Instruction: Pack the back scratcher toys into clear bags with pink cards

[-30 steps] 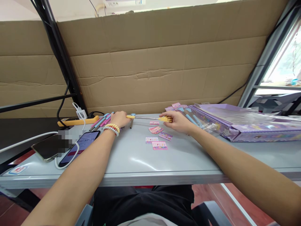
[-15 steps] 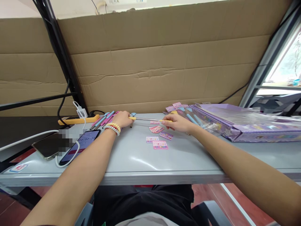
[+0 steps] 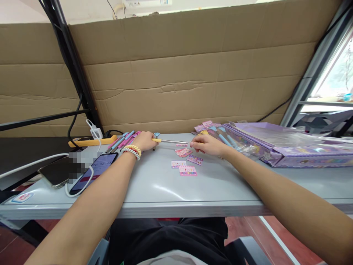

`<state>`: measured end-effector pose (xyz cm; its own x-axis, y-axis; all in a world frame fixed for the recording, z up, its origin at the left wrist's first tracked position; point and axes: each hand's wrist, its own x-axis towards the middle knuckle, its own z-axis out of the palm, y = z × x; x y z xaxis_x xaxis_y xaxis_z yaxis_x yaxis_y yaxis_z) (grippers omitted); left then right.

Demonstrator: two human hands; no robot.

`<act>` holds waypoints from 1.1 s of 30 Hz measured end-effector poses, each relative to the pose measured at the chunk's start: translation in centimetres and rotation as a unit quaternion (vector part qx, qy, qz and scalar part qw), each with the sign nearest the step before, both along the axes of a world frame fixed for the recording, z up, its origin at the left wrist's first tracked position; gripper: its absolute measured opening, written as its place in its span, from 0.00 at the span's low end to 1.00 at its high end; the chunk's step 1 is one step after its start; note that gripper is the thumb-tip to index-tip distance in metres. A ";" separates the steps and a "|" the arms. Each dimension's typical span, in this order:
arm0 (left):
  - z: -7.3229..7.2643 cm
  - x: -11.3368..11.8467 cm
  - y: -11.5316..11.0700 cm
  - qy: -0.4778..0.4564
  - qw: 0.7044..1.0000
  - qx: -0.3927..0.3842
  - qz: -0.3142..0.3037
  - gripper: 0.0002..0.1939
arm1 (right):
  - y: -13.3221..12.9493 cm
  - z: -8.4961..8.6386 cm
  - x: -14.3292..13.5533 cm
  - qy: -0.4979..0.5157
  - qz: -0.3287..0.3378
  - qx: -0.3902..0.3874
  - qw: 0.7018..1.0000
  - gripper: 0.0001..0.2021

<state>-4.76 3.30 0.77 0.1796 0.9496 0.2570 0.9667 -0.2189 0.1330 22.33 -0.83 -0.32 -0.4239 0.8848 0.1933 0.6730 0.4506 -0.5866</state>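
Stretched between my hands is an extendable back scratcher (image 3: 175, 141) with a thin silver rod and a yellow end. My left hand (image 3: 145, 140), with beaded bracelets on its wrist, is closed around the yellow end. My right hand (image 3: 205, 144) pinches the other end, which its fingers hide. On the table below lie several small pink and purple printed cards (image 3: 188, 170). Beside my left hand is a bunch of pink, blue and grey handles (image 3: 121, 141). Blue hand-shaped scratcher heads (image 3: 222, 129) lie behind my right hand.
A purple display box (image 3: 300, 156) with clear plastic wrap takes up the right side. Two phones, one a dark phone (image 3: 95, 171) showing a timer, lie at the left with a white cable (image 3: 92, 173). A cardboard sheet (image 3: 179, 73) stands along the back.
The yellow part that showed at my right fingers is now out of sight, with silver rod reaching up to them. Both hands stay in nearly the same place.
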 end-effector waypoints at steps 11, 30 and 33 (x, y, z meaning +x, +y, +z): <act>0.1 0.0 -0.1 0.006 1.000 0.016 0.001 0.11 | -0.3 0.2 0.0 -0.027 0.010 0.027 0.999 0.17; 0.2 -0.5 0.9 -0.033 0.995 0.095 -0.006 0.12 | -0.1 0.2 0.1 -0.059 0.025 0.052 0.997 0.15; 0.1 -0.6 1.0 -0.045 0.993 0.110 -0.007 0.12 | -0.1 0.2 0.2 -0.060 0.026 0.053 0.996 0.15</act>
<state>-5.32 4.27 0.88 0.1598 0.8665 0.4729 0.9495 -0.2660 0.1664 22.53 -0.92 -0.17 -0.4937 0.8386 0.2303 0.7094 0.5416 -0.4510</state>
